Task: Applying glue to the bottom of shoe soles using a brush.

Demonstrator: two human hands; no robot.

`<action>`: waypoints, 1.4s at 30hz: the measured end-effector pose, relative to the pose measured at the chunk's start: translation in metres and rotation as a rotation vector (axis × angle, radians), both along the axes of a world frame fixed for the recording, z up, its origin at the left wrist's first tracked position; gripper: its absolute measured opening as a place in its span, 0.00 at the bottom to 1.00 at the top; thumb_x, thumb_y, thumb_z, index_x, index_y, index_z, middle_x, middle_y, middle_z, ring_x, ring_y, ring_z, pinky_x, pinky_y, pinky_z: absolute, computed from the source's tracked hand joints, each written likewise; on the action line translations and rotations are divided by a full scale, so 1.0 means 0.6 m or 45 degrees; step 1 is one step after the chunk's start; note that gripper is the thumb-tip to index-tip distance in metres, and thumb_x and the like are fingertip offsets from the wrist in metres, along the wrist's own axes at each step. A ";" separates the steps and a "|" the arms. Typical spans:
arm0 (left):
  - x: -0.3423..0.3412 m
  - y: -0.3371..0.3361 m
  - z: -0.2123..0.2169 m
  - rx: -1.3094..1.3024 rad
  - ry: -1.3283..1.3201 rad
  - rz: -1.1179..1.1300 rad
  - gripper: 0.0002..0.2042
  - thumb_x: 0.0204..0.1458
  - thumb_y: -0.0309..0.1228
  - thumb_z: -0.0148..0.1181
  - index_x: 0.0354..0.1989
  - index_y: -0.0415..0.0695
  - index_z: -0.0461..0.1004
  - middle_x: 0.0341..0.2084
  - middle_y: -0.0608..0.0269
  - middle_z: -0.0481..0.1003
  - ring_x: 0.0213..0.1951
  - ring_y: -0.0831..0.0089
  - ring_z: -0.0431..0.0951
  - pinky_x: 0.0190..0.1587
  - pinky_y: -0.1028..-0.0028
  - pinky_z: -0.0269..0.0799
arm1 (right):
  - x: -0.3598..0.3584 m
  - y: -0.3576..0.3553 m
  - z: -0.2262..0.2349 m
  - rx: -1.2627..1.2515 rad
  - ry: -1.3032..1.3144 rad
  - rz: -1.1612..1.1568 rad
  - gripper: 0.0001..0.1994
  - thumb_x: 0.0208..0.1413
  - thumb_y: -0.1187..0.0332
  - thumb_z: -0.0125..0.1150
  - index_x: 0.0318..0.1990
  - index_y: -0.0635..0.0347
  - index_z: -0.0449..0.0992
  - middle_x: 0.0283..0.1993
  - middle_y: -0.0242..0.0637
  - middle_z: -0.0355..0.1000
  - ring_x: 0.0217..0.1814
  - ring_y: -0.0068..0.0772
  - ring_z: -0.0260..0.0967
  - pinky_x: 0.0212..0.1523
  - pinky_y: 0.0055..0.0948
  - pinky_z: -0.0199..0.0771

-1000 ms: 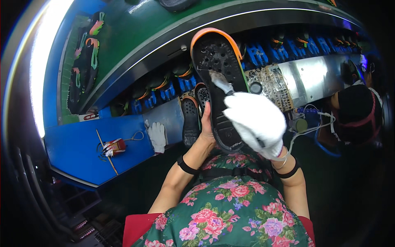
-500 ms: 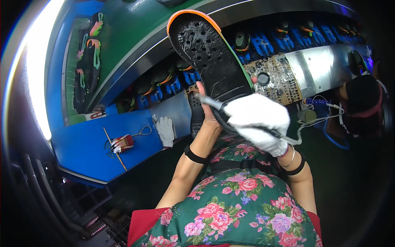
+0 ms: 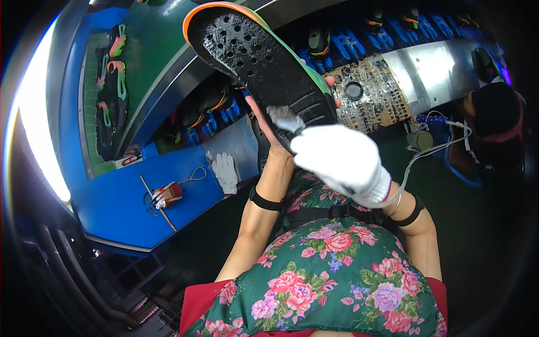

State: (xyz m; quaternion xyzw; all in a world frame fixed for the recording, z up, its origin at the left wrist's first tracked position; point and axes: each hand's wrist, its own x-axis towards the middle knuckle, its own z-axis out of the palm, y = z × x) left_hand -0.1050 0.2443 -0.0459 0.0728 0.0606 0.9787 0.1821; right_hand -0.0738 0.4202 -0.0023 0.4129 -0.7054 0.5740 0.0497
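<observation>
My bare left hand (image 3: pixel 263 124) is closed around a black shoe sole (image 3: pixel 292 87) from beneath. Its thumb lies along the near edge, and fingertips curl over the far edge. The sole is tilted, its rim orange at the heel and green along the side, with round holes and a shiny wet-looking patch at one end. In a white knit glove, my right hand (image 3: pixel 342 163) grips a brush (image 3: pixel 286 121). Its grey bristles are over the grooved middle of the sole, seemingly touching it. A pale tube (image 3: pixel 407 160) runs up beside the right wrist.
Another white glove (image 3: pixel 225 174) lies beside a blue table (image 3: pixel 112 208), which carries a red container (image 3: pixel 167 195) and a stick. Shoe parts (image 3: pixel 115 90) fill a green-lined tray at left. Beyond the sole is a cardboard-covered ledge (image 3: pixel 370 95); a person (image 3: pixel 494 118) is at right.
The sole has shifted left and slightly upward in my left hand. My right hand has moved left, bringing the brush down over the sole's middle.
</observation>
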 end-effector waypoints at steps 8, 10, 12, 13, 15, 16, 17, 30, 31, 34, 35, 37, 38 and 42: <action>-0.001 0.007 0.009 -0.033 -0.108 0.082 0.57 0.47 0.81 0.50 0.78 0.52 0.52 0.64 0.31 0.67 0.54 0.34 0.79 0.54 0.42 0.81 | -0.005 0.018 -0.011 -0.140 -0.046 -0.111 0.14 0.48 0.75 0.74 0.44 0.52 0.88 0.48 0.38 0.85 0.49 0.41 0.83 0.50 0.37 0.83; -0.005 0.019 0.012 0.125 -0.009 0.083 0.57 0.48 0.80 0.52 0.78 0.51 0.52 0.67 0.33 0.64 0.59 0.36 0.76 0.55 0.40 0.79 | 0.015 0.013 -0.019 -0.037 0.115 0.000 0.14 0.50 0.73 0.72 0.47 0.53 0.87 0.49 0.39 0.84 0.50 0.43 0.83 0.51 0.37 0.82; -0.009 0.016 -0.001 0.076 0.045 0.189 0.57 0.48 0.80 0.53 0.78 0.49 0.52 0.71 0.37 0.59 0.65 0.37 0.70 0.57 0.37 0.76 | 0.035 0.021 -0.006 -0.209 -0.840 0.298 0.14 0.52 0.72 0.72 0.47 0.52 0.87 0.47 0.37 0.85 0.48 0.41 0.83 0.48 0.34 0.83; -0.007 0.008 -0.005 0.068 0.086 0.160 0.58 0.47 0.80 0.53 0.78 0.48 0.52 0.75 0.40 0.54 0.68 0.37 0.65 0.58 0.35 0.75 | 0.020 0.023 0.009 -0.251 -0.560 0.261 0.12 0.51 0.72 0.73 0.45 0.52 0.88 0.46 0.37 0.85 0.47 0.40 0.84 0.47 0.34 0.83; -0.009 -0.004 -0.018 0.025 0.128 0.112 0.57 0.48 0.77 0.56 0.79 0.49 0.51 0.76 0.41 0.50 0.69 0.37 0.63 0.61 0.34 0.71 | 0.005 0.023 0.008 -0.281 -0.303 0.128 0.08 0.50 0.74 0.76 0.38 0.53 0.88 0.41 0.38 0.85 0.43 0.40 0.84 0.45 0.35 0.83; -0.009 -0.008 -0.020 -0.014 0.182 0.069 0.56 0.49 0.74 0.59 0.79 0.49 0.50 0.78 0.41 0.45 0.70 0.37 0.62 0.64 0.34 0.68 | -0.003 0.023 0.002 -0.232 -0.184 0.000 0.08 0.49 0.74 0.75 0.38 0.53 0.87 0.42 0.39 0.85 0.44 0.40 0.84 0.45 0.35 0.83; -0.007 -0.010 -0.020 0.053 0.172 0.029 0.58 0.48 0.75 0.60 0.80 0.48 0.47 0.78 0.40 0.45 0.71 0.34 0.61 0.65 0.35 0.67 | -0.005 0.025 -0.002 -0.173 -0.102 -0.052 0.10 0.49 0.74 0.75 0.40 0.53 0.87 0.43 0.39 0.85 0.46 0.41 0.84 0.46 0.36 0.83; -0.006 -0.036 -0.029 -0.069 0.084 -0.163 0.61 0.49 0.73 0.59 0.79 0.36 0.47 0.74 0.32 0.53 0.66 0.34 0.68 0.64 0.46 0.74 | 0.013 0.028 -0.009 0.018 0.151 0.086 0.15 0.48 0.74 0.74 0.46 0.52 0.87 0.48 0.37 0.85 0.48 0.43 0.83 0.48 0.36 0.83; -0.002 -0.041 -0.025 -0.029 -0.014 -0.194 0.60 0.49 0.72 0.60 0.78 0.34 0.47 0.73 0.31 0.53 0.65 0.33 0.69 0.63 0.46 0.76 | 0.017 0.023 -0.012 -0.006 0.066 0.157 0.19 0.46 0.74 0.75 0.48 0.51 0.86 0.50 0.35 0.84 0.50 0.42 0.83 0.49 0.36 0.83; -0.002 -0.039 -0.030 -0.066 0.109 -0.212 0.60 0.49 0.71 0.61 0.78 0.35 0.47 0.72 0.29 0.53 0.63 0.32 0.70 0.60 0.47 0.78 | 0.019 0.030 0.005 -0.249 -0.536 0.350 0.08 0.49 0.73 0.76 0.37 0.54 0.88 0.40 0.39 0.85 0.42 0.40 0.85 0.44 0.33 0.83; -0.002 -0.041 -0.021 -0.207 0.029 -0.195 0.66 0.40 0.75 0.66 0.74 0.29 0.51 0.67 0.37 0.61 0.61 0.43 0.72 0.57 0.49 0.82 | 0.016 0.027 0.006 -0.299 -0.497 0.335 0.03 0.50 0.74 0.76 0.32 0.56 0.88 0.36 0.41 0.85 0.39 0.38 0.85 0.41 0.32 0.83; -0.001 -0.054 -0.023 -0.298 0.001 -0.249 0.65 0.42 0.74 0.66 0.74 0.29 0.51 0.67 0.37 0.60 0.61 0.42 0.72 0.57 0.50 0.82 | 0.002 0.033 0.011 -0.212 -0.382 0.257 0.05 0.48 0.74 0.76 0.34 0.56 0.88 0.38 0.40 0.85 0.41 0.39 0.85 0.43 0.34 0.83; -0.002 -0.061 -0.024 -0.391 -0.023 -0.308 0.64 0.43 0.73 0.66 0.74 0.29 0.51 0.68 0.36 0.60 0.61 0.42 0.72 0.58 0.51 0.82 | -0.006 0.035 0.012 -0.158 -0.311 0.204 0.05 0.48 0.74 0.76 0.34 0.56 0.88 0.38 0.40 0.85 0.41 0.40 0.85 0.44 0.34 0.83; -0.004 -0.081 -0.034 -0.563 -0.256 -0.288 0.56 0.52 0.71 0.57 0.78 0.36 0.50 0.72 0.29 0.56 0.64 0.34 0.72 0.61 0.49 0.78 | 0.015 0.040 -0.017 0.132 0.060 0.221 0.13 0.54 0.75 0.70 0.47 0.55 0.86 0.47 0.38 0.85 0.48 0.40 0.83 0.47 0.35 0.83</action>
